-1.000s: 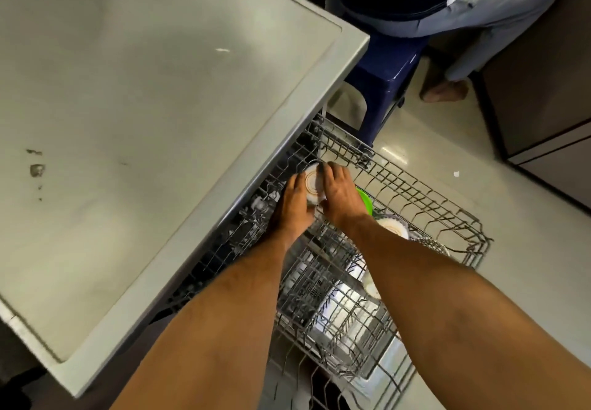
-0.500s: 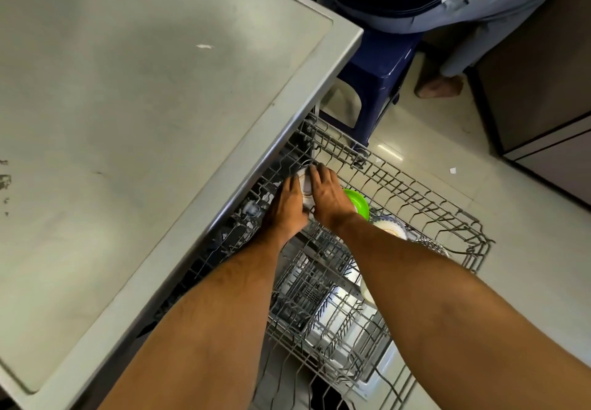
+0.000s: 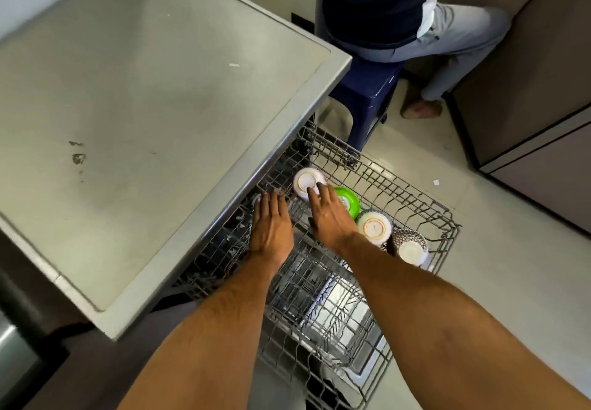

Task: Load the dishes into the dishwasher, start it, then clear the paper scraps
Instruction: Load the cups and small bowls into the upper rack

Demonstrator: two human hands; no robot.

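While my left hand [image 3: 271,224] lies flat with fingers straight on the wires of the pulled-out rack [image 3: 415,204], I hold nothing in it. Just right of it, my right hand [image 3: 331,214] is spread, fingertips touching the upturned white bowl [image 3: 307,180]. Right of that hand sit a green bowl [image 3: 350,198], another white bowl [image 3: 374,227] and a patterned bowl [image 3: 411,246], all upside down in a row.

Hiding the near edge of the green bowl [image 3: 348,198] behind the right hand [image 3: 331,217]; tucking the rack's [image 3: 415,198] inner end under the counter [image 3: 160,121]; cutting both forearms off at the bottom edge.
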